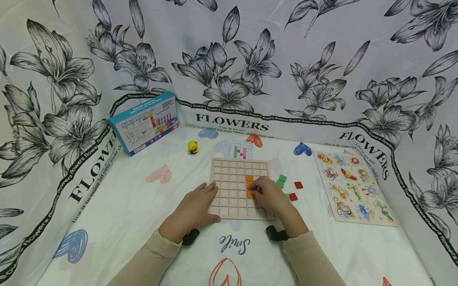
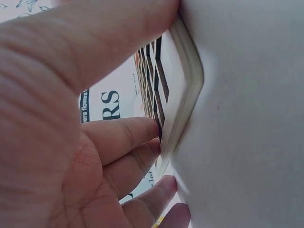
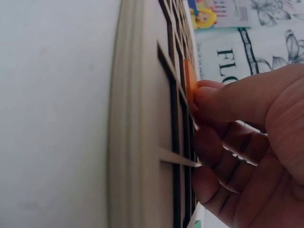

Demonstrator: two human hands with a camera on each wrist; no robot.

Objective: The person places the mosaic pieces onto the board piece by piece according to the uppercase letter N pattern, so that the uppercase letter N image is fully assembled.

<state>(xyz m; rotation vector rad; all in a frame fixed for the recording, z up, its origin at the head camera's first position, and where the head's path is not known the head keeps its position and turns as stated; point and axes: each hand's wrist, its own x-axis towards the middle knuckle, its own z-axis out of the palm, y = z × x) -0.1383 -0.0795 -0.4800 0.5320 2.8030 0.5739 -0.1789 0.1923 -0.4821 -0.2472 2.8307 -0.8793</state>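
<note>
A square wooden grid board (image 1: 224,171) lies flat in the middle of the cloth. My left hand (image 1: 195,206) rests along its left side, with the fingers fairly straight and the thumb near the front corner. Over the right part of the board, my right hand (image 1: 271,194) pinches an orange square tile (image 3: 190,83) between thumb and fingers, low at the grid. Orange tiles (image 1: 249,178) run in a column there, partly covered by the fingertips. Beside the board's right edge are green tiles (image 1: 282,178) and red tiles (image 1: 298,185); one green tile is partly hidden by the hand.
Behind the board lies a small pattern card (image 1: 241,150) with coloured squares. A yellow rubber duck (image 1: 193,147) and a blue-edged box (image 1: 144,123) stand at the back left. An insect puzzle board (image 1: 354,186) lies at the right. Flower-printed cloth (image 1: 229,71) hangs behind.
</note>
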